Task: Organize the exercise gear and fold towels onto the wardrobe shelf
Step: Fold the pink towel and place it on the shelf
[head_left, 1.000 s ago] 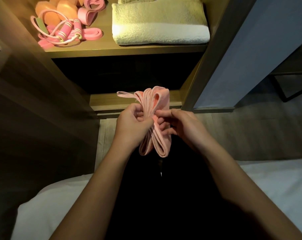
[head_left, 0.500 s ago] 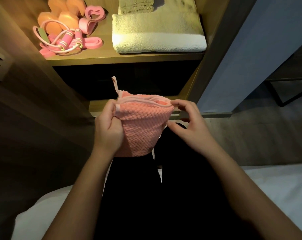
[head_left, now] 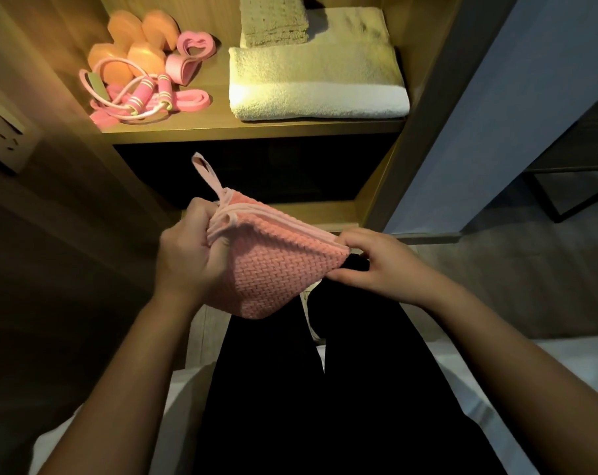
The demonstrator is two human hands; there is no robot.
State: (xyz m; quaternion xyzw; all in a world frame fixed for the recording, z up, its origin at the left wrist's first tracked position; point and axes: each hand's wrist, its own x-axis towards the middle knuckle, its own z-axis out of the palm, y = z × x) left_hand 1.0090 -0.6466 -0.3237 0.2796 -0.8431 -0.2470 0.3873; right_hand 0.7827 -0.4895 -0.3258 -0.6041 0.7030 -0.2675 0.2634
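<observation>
While we sit at the edge of a white bed [head_left: 585, 358] facing the open wardrobe, we hold a pink towel [head_left: 273, 269] between our hands, over our black trousers [head_left: 273, 406] and below the lit shelf. It is folded into a thick waffle-textured pad with pale trim along its top edge, and a hanging loop [head_left: 207, 174] sticks up from its left corner. Our left hand [head_left: 188, 258] grasps that corner, fingers curled round the stacked layers. Our right hand [head_left: 376, 265] pinches the opposite corner between thumb and fingertips.

On the wardrobe shelf [head_left: 256, 132] the one label we find is a small pale tag [head_left: 95, 85] among the gear, its print too small to read. The shelf holds two groups. At the left lie orange dumbbells [head_left: 129, 39], a pink jump rope [head_left: 147, 94] with striped handles coiled in front of them, flat pink resistance bands [head_left: 191, 99] under and beside the rope, and a looped band [head_left: 196, 44] pinched into a heart shape. At the right lies a large cream towel [head_left: 318, 84], folded flat, with a smaller folded towel [head_left: 273, 22] stacked on its back left part. The compartment [head_left: 256, 176] beneath the shelf is dark — we cannot tell what it contains.
</observation>
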